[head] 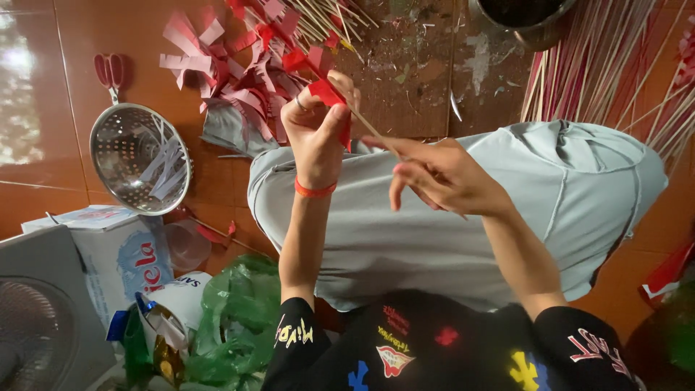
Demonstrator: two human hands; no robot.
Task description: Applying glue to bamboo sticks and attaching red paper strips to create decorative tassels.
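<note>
My left hand [316,130] is raised over my knees and pinches a piece of red fringed paper [327,94] against a thin wooden stick [371,129]. A ring and a red wrist band show on that arm. My right hand [441,177] holds the lower end of the same stick between thumb and fingers, just right of the left hand. The stick runs slanted between both hands. My legs in grey trousers [579,195] lie beneath them.
A heap of cut red and pink paper strips [232,65] lies on the tiled floor ahead. A metal strainer [141,159] holds pale strips at left. Bundled sticks [615,65] fan out at right. A cardboard box [116,250] and green plastic bags [235,326] sit lower left.
</note>
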